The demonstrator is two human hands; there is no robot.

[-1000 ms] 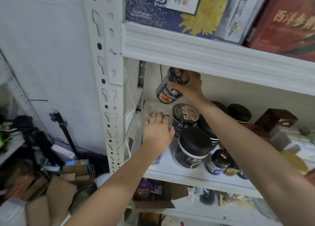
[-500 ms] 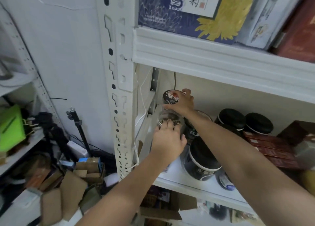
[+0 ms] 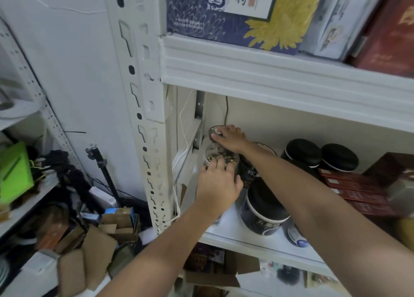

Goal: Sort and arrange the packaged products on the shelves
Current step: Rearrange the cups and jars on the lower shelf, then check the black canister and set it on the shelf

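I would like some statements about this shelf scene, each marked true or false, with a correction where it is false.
1. The right hand holds a dark can at the back left corner of the shelf. True.
2. The left hand grips a clear jar. True.
3. The blue flower box stands beside the jars. False: it stands on the shelf above.
4. The large front jar has a white lid. False: its lid is black.
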